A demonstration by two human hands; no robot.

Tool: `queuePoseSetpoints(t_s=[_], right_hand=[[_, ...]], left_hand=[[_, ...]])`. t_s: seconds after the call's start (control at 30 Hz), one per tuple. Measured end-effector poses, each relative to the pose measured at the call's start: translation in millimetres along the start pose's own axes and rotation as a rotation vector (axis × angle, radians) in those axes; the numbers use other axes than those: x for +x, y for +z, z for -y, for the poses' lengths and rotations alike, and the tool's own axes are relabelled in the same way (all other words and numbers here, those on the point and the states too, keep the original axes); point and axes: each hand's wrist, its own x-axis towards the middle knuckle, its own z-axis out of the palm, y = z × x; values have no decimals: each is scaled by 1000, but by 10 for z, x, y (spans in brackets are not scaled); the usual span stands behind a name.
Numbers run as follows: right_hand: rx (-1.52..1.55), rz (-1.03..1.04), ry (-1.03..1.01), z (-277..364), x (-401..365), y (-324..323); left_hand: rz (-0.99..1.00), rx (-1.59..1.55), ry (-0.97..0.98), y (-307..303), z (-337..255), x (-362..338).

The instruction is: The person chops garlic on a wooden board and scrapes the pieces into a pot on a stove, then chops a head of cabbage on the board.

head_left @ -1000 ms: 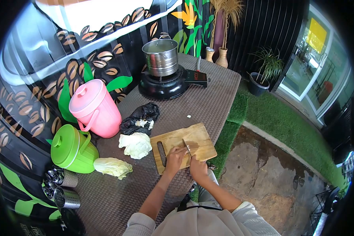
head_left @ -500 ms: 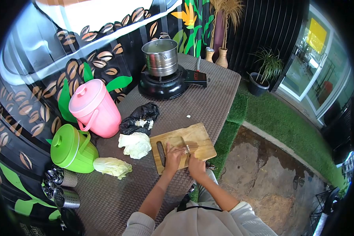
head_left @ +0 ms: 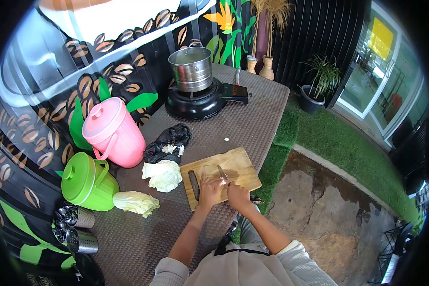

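The right grip (head_left: 238, 196) is clenched around the handle of a knife (head_left: 222, 172); the narrow blade extends over the cutting board (head_left: 245, 172). The left grip (head_left: 209, 189) lies over the board, fingers extended beside small white pieces (head_left: 223, 181) near the blade; whether it grasps any of them cannot be told. The board is a rectangular slab of smooth, light-brown wood with an elongated slot near its left edge. It lies flat at the edge of the bench (head_left: 252, 114), whose brown surface has a woven texture.

Left of the board rests a rounded, pale, leafy cabbage (head_left: 163, 176); a longer, ribbed leafy head (head_left: 137, 203) lies closer to the green lidded jug (head_left: 88, 183). A crumpled black plastic bag (head_left: 169, 138) lies beside the pink lidded jug (head_left: 115, 136). A cylindrical, shiny metal pot (head_left: 191, 74) stands on the round, glossy black stove (head_left: 195, 108).
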Motion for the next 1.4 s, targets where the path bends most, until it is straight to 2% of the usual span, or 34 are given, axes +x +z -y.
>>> queuePoseSetpoints(t_s=[0.13, 0.2, 0.23, 0.3, 0.43, 0.5, 0.63, 0.83, 0.9, 1.0, 1.13, 1.2, 1.33, 1.4], right_hand=[[-84, -27, 31, 93, -140, 183], [-165, -188, 90, 129, -152, 344], [-165, -187, 89, 103, -113, 338], [-22, -30, 83, 46, -15, 263], [-18, -26, -9, 26, -25, 106], [-57, -42, 109, 100, -119, 242], [-53, -72, 149, 129, -110, 357], [-43, -43, -68, 21, -30, 168], [-129, -121, 68, 89, -117, 349], [-113, -112, 123, 154, -144, 423], [-46, -78, 24, 36, 60, 202], [-13, 15, -30, 58, 29, -19], [-80, -13, 43, 143, -155, 217], [-194, -132, 91, 183, -207, 320]], left_hand=[[-82, 0, 78, 20, 20, -1], [-45, -76, -7, -6, 26, -19], [-46, -76, -8, -2, 31, -8], [-31, -93, -28, -1, 41, -14], [-42, -104, -51, -15, 13, -10], [-24, -87, -28, -14, 18, -13], [-46, -85, 1, 9, 49, -33], [-41, -23, 21, -1, 23, -43], [-47, -72, 9, -3, 14, -32], [-57, -126, -19, -4, 10, -34], [-42, -90, -16, -5, -6, -27], [-52, -102, -20, -19, -27, -17], [-63, -145, -43, -26, -13, -13], [-54, -202, -62, -23, 19, -27]])
